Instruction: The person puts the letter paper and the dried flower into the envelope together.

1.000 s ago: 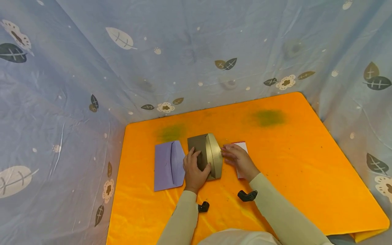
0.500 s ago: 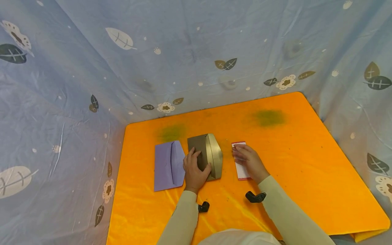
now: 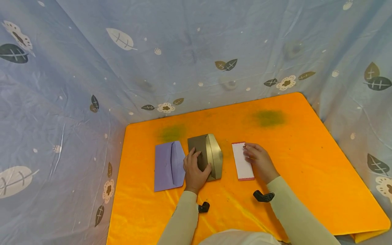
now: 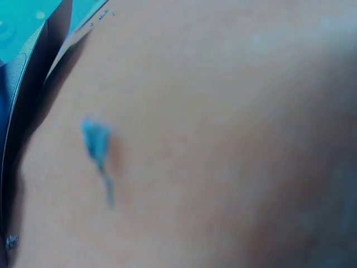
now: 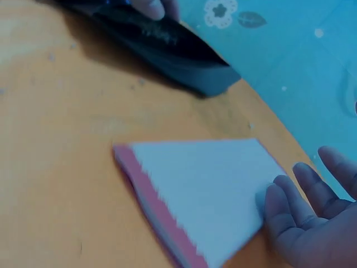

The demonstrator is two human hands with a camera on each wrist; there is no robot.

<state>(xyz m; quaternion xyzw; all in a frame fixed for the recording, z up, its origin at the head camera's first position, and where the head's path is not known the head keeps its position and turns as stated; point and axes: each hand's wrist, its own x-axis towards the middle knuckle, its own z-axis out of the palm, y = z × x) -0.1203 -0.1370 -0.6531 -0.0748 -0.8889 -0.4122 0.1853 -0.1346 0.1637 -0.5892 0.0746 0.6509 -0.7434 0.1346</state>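
Observation:
My left hand [image 3: 196, 172] holds the dark gold envelope [image 3: 197, 141], its fingers on the front panel and thumb by the mouth. The pointed flap [image 3: 217, 153] lies unfolded to the right. In the right wrist view, the mouth of this envelope [image 5: 206, 78] gapes below the left fingertips. A white card with red ends [image 3: 242, 166] lies flat to the right. Over its right edge is my right hand [image 3: 260, 160], fingers loosely bent, fingertips right at the edge of the white card [image 5: 195, 190]. Blurred skin fills most of the left wrist view, with a dark envelope edge [image 4: 28, 100] at left.
A purple envelope [image 3: 163, 166], flap unfolded, lies left of the dark gold one. All of it sits on an orange cloth [image 3: 291, 163]. Blue patterned curtain [image 3: 190, 51] encloses the back and sides. Each wrist carries a small black camera [image 3: 263, 196].
My right hand has moved right, from the dark gold envelope's flap tip across the white card to its right edge, uncovering most of the card. My left hand and both envelopes stay put.

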